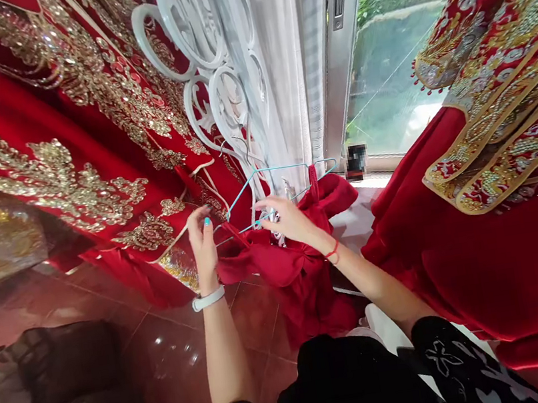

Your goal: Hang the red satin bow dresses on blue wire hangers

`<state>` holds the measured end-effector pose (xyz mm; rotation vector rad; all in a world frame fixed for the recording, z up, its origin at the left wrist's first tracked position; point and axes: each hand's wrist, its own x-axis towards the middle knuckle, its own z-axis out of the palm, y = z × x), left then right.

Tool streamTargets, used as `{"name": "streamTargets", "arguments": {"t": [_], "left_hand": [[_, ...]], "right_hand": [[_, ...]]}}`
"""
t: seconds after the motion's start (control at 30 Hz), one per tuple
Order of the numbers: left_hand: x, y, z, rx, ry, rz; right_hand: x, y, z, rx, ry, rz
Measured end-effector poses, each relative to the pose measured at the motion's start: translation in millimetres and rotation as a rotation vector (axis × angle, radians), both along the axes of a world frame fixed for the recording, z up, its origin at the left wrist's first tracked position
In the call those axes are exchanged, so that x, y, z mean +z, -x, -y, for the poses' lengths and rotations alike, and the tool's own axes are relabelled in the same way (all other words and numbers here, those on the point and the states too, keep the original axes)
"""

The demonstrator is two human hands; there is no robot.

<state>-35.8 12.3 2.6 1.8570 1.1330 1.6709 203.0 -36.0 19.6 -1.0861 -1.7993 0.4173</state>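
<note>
My left hand [203, 241] pinches the lower left part of a thin light-blue wire hanger [269, 170], fingers closed on the wire and red cloth. My right hand [288, 220] grips the hanger near its middle, fingers curled round the wire. A plain red garment [303, 264] hangs from the hanger and bunches down between my arms to the floor. A white wristband sits on my left wrist and a red string on my right wrist.
Red robes with gold embroidery hang at the left [70, 157] and at the right [503, 146]. A white ornate metal stand [213, 95] and a sheer curtain [288, 57] stand before the window [390, 62]. The red tiled floor [160, 352] holds a dark bag [68, 379] at the lower left.
</note>
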Motion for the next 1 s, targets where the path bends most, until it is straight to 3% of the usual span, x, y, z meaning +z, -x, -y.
{"name": "streamTargets", "arguments": {"t": [0.1, 0.17, 0.27, 0.37, 0.5, 0.73, 0.83, 0.9, 1.0], "left_hand": [[-21.3, 28, 14, 0.056, 0.081, 0.119], [-41.0, 42, 29, -0.022, 0.249, 0.105], [-65.2, 48, 48, -0.13, 0.455, 0.047], [-74.2, 45, 56, -0.095, 0.439, 0.033], [-72.7, 48, 49, 0.013, 0.381, 0.089], [-78.7, 43, 44, -0.058, 0.35, 0.086], [-77.4, 44, 48, -0.018, 0.339, 0.047], [-67.8, 51, 49, 0.036, 0.291, 0.018], [-37.1, 59, 46, 0.061, 0.23, -0.168]], "right_hand": [[-14.9, 51, -20, 0.104, 0.089, 0.037], [-23.1, 72, -30, 0.101, 0.163, 0.035], [-32.2, 87, -37, 0.043, 0.237, -0.027], [-36.9, 90, -39, -0.014, 0.244, -0.088], [-38.5, 89, -38, -0.063, 0.253, -0.131], [-39.3, 88, -34, -0.095, 0.255, -0.169], [-39.4, 85, -32, -0.097, 0.255, -0.172], [-38.9, 84, -31, -0.091, 0.261, -0.168], [-37.1, 84, -28, -0.075, 0.27, -0.162]]}}
